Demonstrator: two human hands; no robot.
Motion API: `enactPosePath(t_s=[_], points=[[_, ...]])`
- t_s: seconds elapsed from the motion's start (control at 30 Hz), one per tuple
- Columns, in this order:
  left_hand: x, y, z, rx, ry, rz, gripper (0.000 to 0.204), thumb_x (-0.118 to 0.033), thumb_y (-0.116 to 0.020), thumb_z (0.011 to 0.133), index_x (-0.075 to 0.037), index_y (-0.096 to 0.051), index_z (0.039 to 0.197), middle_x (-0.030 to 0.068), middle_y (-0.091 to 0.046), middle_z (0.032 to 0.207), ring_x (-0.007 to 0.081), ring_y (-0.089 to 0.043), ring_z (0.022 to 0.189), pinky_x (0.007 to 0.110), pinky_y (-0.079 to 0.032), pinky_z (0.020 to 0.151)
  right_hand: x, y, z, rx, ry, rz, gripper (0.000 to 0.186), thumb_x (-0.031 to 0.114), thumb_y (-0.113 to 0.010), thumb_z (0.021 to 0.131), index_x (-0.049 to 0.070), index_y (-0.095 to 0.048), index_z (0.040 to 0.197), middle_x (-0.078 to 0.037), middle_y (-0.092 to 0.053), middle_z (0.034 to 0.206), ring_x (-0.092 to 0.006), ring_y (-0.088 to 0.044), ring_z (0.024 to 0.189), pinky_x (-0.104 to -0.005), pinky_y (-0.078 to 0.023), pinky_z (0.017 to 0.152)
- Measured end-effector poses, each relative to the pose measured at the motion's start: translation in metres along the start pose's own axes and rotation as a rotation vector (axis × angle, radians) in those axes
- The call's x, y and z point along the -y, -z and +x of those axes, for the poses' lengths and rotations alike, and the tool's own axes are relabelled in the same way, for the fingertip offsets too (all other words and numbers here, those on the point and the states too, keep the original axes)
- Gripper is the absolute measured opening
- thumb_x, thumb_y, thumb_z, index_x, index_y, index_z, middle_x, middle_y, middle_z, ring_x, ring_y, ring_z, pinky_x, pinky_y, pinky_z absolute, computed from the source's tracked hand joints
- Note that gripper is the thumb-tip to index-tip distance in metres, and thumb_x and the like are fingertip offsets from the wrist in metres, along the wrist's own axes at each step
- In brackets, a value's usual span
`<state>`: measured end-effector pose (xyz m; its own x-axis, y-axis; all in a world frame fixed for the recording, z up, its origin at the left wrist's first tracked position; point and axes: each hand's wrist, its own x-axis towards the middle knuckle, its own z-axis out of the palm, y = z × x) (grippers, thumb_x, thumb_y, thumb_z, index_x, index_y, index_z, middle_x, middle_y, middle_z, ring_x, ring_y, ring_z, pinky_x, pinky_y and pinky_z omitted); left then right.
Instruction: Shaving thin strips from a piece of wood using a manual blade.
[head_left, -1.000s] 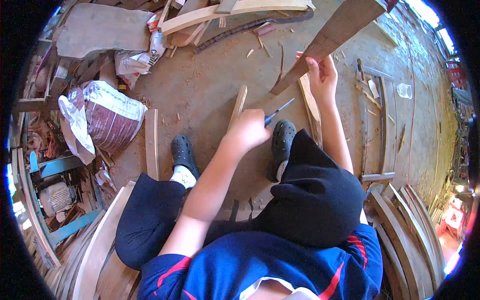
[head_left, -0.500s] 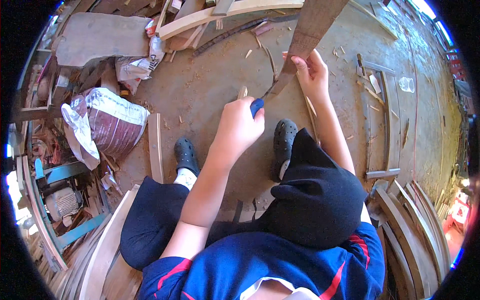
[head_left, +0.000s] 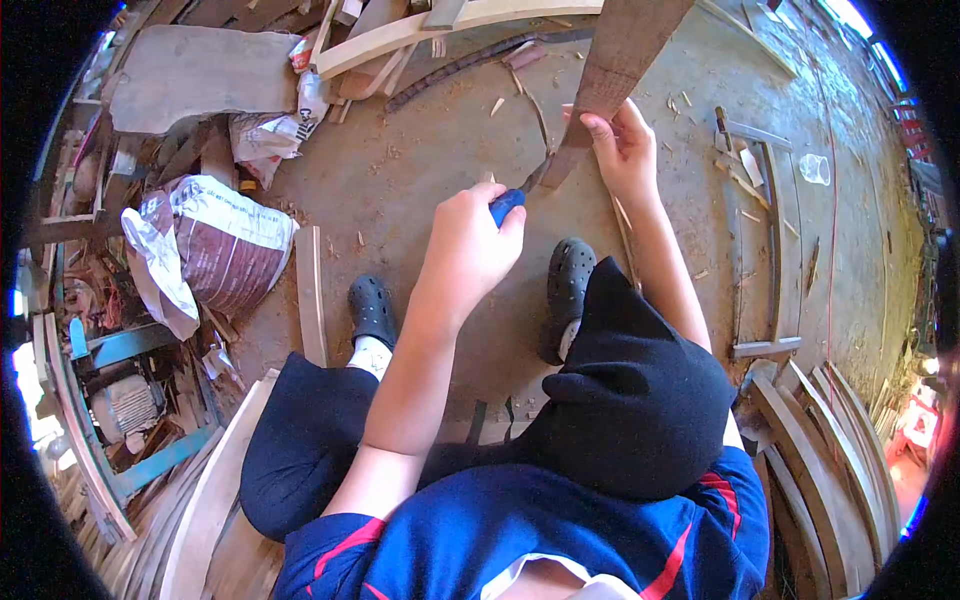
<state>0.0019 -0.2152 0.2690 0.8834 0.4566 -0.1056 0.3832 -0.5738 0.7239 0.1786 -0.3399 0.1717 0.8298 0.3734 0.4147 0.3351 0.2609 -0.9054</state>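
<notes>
My left hand (head_left: 467, 238) is wrapped around the blue handle of a knife (head_left: 507, 207). Its narrow dark blade points up and right, meeting the lower end of a long brown wooden board (head_left: 625, 60). Whether the edge bites into the wood cannot be made out. My right hand (head_left: 627, 150) grips that board near its lower end, thumb on the face turned toward me and the other fingers mostly hidden behind. The board slants up and right, out of the top of the view. A thin dark strip (head_left: 543, 125) shows just beyond the blade.
My shoes (head_left: 571, 275) rest on a floor strewn with wood chips. To the left are a printed sack (head_left: 235, 245) and a blue metal frame with a motor (head_left: 125, 405). A wooden frame (head_left: 775, 240) lies at right; curved boards (head_left: 815, 460) are stacked lower right.
My left hand has drawn the knife slightly back, down and left along the board's end. The right hand and the board have barely moved.
</notes>
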Motion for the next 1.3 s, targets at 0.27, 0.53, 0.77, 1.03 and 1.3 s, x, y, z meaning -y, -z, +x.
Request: enactPosePath(t_s=[0.27,0.53,0.77,1.03,1.3], points=[[0.006,-0.02,0.024,0.058,0.01,0.032,0.029,-0.018,-0.066,0.084,0.003,-0.068,0.103,0.0255,-0.068,0.092,0.0373,-0.068,0.088,0.039,-0.052,0.077,0.004,-0.003,-0.002,0.035,-0.017,0.005,0.016,0.01,-0.067,0.093,-0.002,-0.062,0.102,-0.005,-0.069,0.093,-0.0053,-0.061,0.087,-0.022,-0.05,0.074],[-0.004,-0.018,0.058,0.168,-0.031,0.262,0.026,-0.019,-0.064,0.081,0.004,-0.07,0.092,0.0259,-0.067,0.086,0.0403,-0.067,0.087,0.042,-0.052,0.077,0.008,-0.008,-0.002,0.108,0.006,-0.112,0.016,0.011,-0.068,0.092,-0.002,-0.062,0.1,-0.005,-0.068,0.087,-0.0047,-0.06,0.082,-0.0222,-0.05,0.07],[-0.006,-0.001,0.055,0.149,-0.066,0.209,0.027,-0.018,-0.063,0.079,0.006,-0.069,0.089,0.0266,-0.065,0.082,0.0389,-0.067,0.081,0.042,-0.051,0.075,0.006,-0.007,-0.001,0.102,-0.004,-0.092,0.021,0.014,-0.07,0.092,-0.002,-0.062,0.102,-0.005,-0.069,0.087,-0.0053,-0.061,0.084,-0.0235,-0.051,0.073],[-0.019,-0.009,0.07,0.227,0.051,0.217,0.024,-0.015,-0.06,0.075,0.008,-0.065,0.082,0.0283,-0.061,0.076,0.0401,-0.066,0.079,0.044,-0.05,0.071,0.01,-0.012,-0.001,0.099,-0.006,-0.051,0.022,0.015,-0.069,0.092,-0.002,-0.063,0.105,-0.006,-0.07,0.088,-0.0075,-0.064,0.083,-0.0248,-0.052,0.073],[-0.025,-0.013,0.087,0.296,0.077,0.211,0.029,-0.014,-0.059,0.076,0.004,-0.066,0.098,0.0258,-0.066,0.094,0.0378,-0.067,0.09,0.042,-0.052,0.076,0.006,-0.011,0.001,0.115,-0.01,-0.108,0.021,0.016,-0.07,0.092,-0.001,-0.063,0.103,-0.006,-0.068,0.084,-0.0056,-0.062,0.08,-0.0241,-0.052,0.07]])
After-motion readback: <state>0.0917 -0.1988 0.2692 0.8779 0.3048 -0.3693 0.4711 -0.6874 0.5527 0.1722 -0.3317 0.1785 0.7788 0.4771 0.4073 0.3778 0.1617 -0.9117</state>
